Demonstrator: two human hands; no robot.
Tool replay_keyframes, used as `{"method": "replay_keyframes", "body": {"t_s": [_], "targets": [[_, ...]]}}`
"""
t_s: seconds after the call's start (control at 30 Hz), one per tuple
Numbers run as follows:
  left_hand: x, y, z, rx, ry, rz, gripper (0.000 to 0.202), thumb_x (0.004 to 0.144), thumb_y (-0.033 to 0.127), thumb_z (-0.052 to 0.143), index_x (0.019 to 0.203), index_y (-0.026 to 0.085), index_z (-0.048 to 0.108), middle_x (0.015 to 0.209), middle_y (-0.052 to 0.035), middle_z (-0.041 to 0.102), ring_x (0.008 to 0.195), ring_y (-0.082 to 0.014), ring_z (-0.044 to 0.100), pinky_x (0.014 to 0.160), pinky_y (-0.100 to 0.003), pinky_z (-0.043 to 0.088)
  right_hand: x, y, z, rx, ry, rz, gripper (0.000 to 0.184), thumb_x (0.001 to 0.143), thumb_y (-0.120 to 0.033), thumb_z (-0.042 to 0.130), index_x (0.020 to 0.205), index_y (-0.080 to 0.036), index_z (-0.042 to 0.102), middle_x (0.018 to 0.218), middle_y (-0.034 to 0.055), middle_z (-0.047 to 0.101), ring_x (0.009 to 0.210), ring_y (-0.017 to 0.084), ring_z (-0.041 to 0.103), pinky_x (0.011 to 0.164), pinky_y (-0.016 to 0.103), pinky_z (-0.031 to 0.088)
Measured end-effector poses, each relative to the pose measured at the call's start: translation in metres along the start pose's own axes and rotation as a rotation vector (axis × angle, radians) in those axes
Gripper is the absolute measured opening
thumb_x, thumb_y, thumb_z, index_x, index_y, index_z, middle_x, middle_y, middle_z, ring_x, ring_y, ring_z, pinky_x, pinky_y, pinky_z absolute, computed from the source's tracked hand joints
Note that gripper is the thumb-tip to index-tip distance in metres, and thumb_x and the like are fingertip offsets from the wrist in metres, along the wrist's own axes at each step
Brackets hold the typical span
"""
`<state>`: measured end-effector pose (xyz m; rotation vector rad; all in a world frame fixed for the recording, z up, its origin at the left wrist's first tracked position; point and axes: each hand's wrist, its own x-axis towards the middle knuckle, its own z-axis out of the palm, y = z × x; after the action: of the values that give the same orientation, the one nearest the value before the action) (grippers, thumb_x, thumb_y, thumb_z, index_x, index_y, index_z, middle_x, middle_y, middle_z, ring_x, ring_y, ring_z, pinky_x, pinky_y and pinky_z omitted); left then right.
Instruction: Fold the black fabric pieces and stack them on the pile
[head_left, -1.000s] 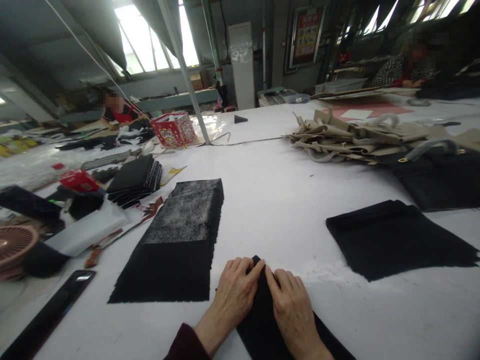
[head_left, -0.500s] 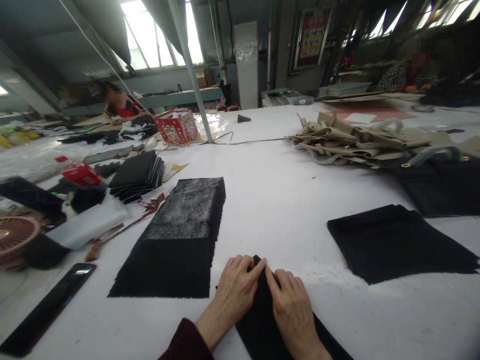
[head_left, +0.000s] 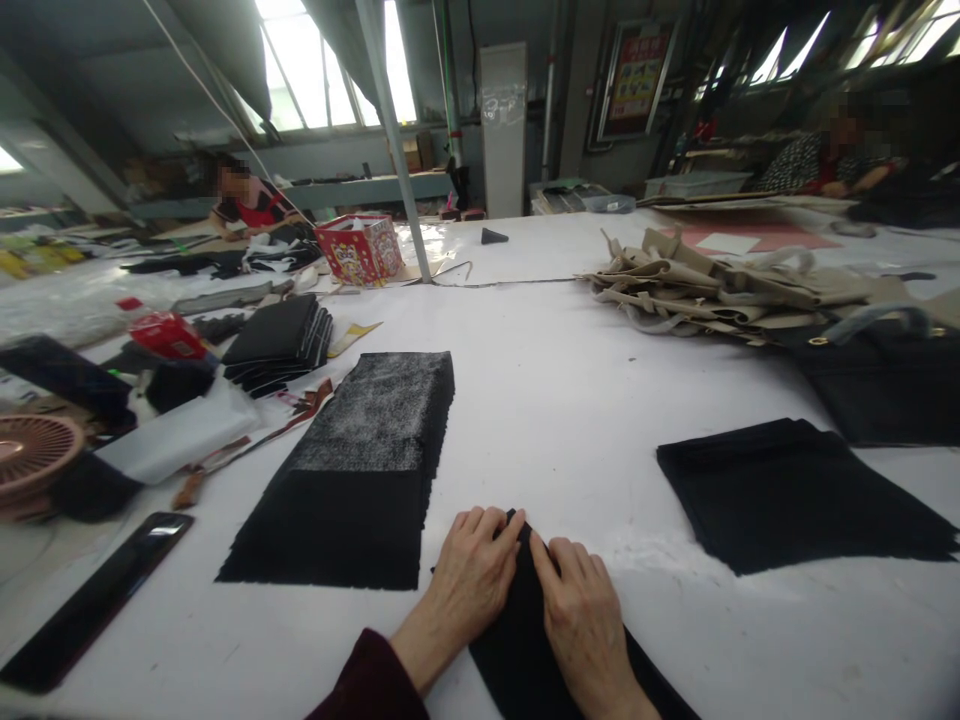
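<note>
A piece of black fabric (head_left: 517,640) lies folded on the white table in front of me, its narrow far corner under my fingertips. My left hand (head_left: 476,570) grips its left edge with curled fingers, the index finger reaching to the tip. On the other side my right hand (head_left: 577,605) pinches and presses the fold, thumb side close to the left index finger. The fabric between thumbs and fingers is partly hidden. To the left is a stack of black fabric pieces (head_left: 337,520) with a speckled grey part on top. Another black fabric stack (head_left: 795,495) lies to the right.
A black phone-like slab (head_left: 97,600) and a pink fan (head_left: 30,460) lie at the left. Behind are folded dark pieces (head_left: 274,345), a red patterned box (head_left: 360,250) and a pole (head_left: 394,140). Beige pieces (head_left: 720,285) are heaped back right. Two people sit farther off.
The camera view has shifted slightly. Both hands stay on the fold, and the left index finger has moved a little at the tip of the fabric.
</note>
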<state>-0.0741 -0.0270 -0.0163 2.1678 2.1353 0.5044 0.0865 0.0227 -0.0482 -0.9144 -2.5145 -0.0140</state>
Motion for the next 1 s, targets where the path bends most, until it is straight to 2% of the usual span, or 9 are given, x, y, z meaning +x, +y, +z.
{"method": "replay_keyframes", "body": {"t_s": [0.13, 0.27, 0.4, 0.5, 0.6, 0.7, 1.0], "targets": [[0.001, -0.002, -0.001, 0.011, 0.050, -0.037, 0.042, 0.095, 0.019, 0.046, 0.137, 0.019, 0.047, 0.111, -0.0101, 0.058, 0.097, -0.0248, 0.054, 0.086, -0.043, 0.045, 0.000, 0.000, 0.000, 0.002, -0.006, 0.006, 0.037, 0.088, -0.004, 0.048, 0.123, -0.014, 0.057, 0.092, 0.0070, 0.056, 0.082, 0.022, 0.050, 0.074, 0.038, 0.040], [0.000, -0.008, -0.004, -0.057, 0.180, -0.069, 0.051, 0.093, 0.019, 0.050, 0.143, 0.023, 0.038, 0.128, -0.0113, 0.054, 0.113, -0.0264, 0.053, 0.096, -0.045, 0.043, 0.000, -0.001, 0.000, -0.004, -0.004, 0.006, 0.039, 0.088, -0.004, 0.048, 0.124, -0.015, 0.056, 0.093, 0.0073, 0.056, 0.082, 0.022, 0.050, 0.074, 0.037, 0.040], [-0.001, -0.011, -0.006, -0.177, 0.272, -0.126, 0.041, 0.092, 0.017, 0.051, 0.131, 0.023, 0.046, 0.125, -0.0097, 0.057, 0.118, -0.0258, 0.053, 0.100, -0.044, 0.042, 0.000, -0.001, 0.000, -0.008, 0.002, 0.005, 0.041, 0.087, -0.003, 0.047, 0.125, -0.014, 0.055, 0.093, 0.0073, 0.056, 0.082, 0.022, 0.049, 0.074, 0.037, 0.040], [-0.002, -0.008, -0.005, -0.257, 0.228, -0.125, 0.025, 0.090, 0.013, 0.052, 0.113, 0.023, 0.056, 0.116, -0.0072, 0.060, 0.109, -0.0236, 0.056, 0.095, -0.041, 0.046, -0.001, -0.001, 0.001, -0.003, 0.015, 0.006, 0.040, 0.088, -0.003, 0.045, 0.124, -0.015, 0.056, 0.091, 0.0070, 0.056, 0.081, 0.021, 0.049, 0.074, 0.037, 0.040], [-0.005, -0.002, -0.002, -0.271, 0.138, -0.064, 0.016, 0.091, 0.011, 0.051, 0.099, 0.022, 0.060, 0.108, -0.0052, 0.062, 0.099, -0.0218, 0.058, 0.088, -0.039, 0.049, -0.001, 0.000, 0.001, -0.003, 0.027, 0.007, 0.038, 0.090, -0.004, 0.044, 0.124, -0.016, 0.056, 0.091, 0.0068, 0.056, 0.081, 0.021, 0.050, 0.074, 0.036, 0.039], [-0.009, 0.003, 0.003, -0.236, 0.097, -0.007, 0.018, 0.094, 0.012, 0.047, 0.102, 0.021, 0.060, 0.107, -0.0060, 0.063, 0.097, -0.0224, 0.058, 0.086, -0.040, 0.049, 0.000, 0.001, 0.000, -0.009, 0.032, 0.010, 0.037, 0.091, -0.005, 0.043, 0.124, -0.016, 0.055, 0.090, 0.0064, 0.056, 0.080, 0.021, 0.050, 0.073, 0.036, 0.038], [-0.014, 0.001, 0.009, -0.205, 0.137, 0.013, 0.016, 0.095, 0.013, 0.046, 0.100, 0.020, 0.059, 0.112, -0.0069, 0.061, 0.101, -0.0228, 0.055, 0.088, -0.040, 0.048, 0.018, 0.003, -0.016, 0.027, -0.064, 0.069, 0.016, 0.092, -0.016, 0.054, 0.107, -0.020, 0.060, 0.086, 0.0032, 0.057, 0.078, 0.020, 0.050, 0.072, 0.033, 0.033]]}}
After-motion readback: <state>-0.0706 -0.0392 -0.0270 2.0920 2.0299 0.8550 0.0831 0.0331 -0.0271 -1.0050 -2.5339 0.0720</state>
